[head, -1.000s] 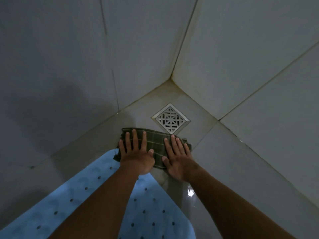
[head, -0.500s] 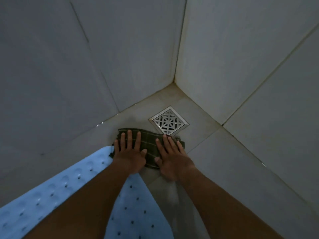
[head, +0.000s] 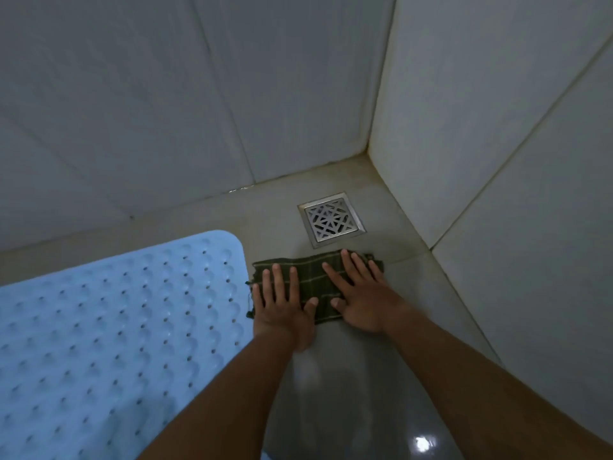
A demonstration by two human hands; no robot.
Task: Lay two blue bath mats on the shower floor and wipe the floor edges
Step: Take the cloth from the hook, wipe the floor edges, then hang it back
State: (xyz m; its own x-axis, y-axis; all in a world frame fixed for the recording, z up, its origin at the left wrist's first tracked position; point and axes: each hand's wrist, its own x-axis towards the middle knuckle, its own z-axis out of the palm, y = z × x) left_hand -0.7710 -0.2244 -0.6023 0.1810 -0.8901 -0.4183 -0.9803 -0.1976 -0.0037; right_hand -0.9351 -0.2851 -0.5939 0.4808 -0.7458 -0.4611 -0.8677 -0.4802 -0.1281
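A light blue bath mat (head: 116,320) with rows of small holes lies flat on the grey shower floor (head: 335,376) at the left. A dark green checked cloth (head: 310,277) lies on the floor between the mat's right edge and the wall, just in front of the drain. My left hand (head: 282,310) presses flat on the cloth's left half, fingers spread. My right hand (head: 361,293) presses flat on its right half, fingers also spread. Only one mat is in view.
A square metal drain grate (head: 331,219) sits in the floor near the corner. Tiled walls (head: 497,161) meet there and close in the floor at the back and right. A wet patch shines on the floor at the lower right (head: 421,443).
Both hands have slid the cloth back from the drain, and a strip of floor now shows between them. The view has swung, so more of the mat shows.
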